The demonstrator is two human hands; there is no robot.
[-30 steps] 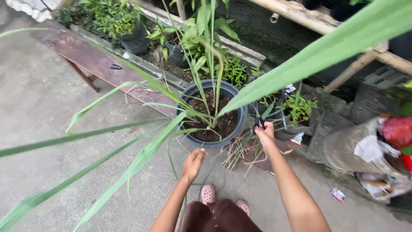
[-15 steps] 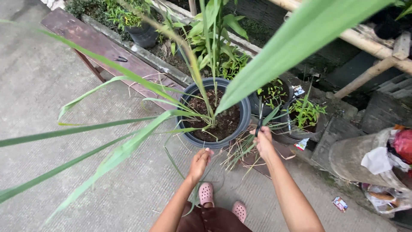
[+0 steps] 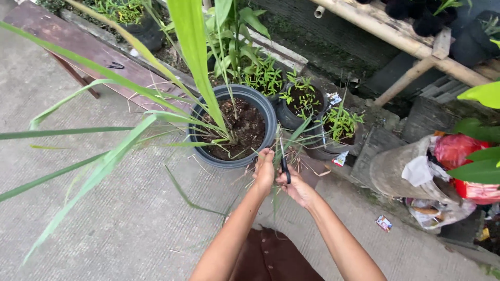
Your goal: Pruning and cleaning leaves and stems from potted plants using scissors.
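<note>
Right now my right hand (image 3: 298, 188) is closed around black scissors (image 3: 284, 165), just beside the rim of the big black pot (image 3: 268, 112). My left hand (image 3: 264, 169) is curled shut on a green leaf (image 3: 291, 139) at that same rim.

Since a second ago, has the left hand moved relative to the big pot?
Yes. The left hand has gone from the ground short of the big pot to its near rim, closing on the right hand and scissors.
</note>
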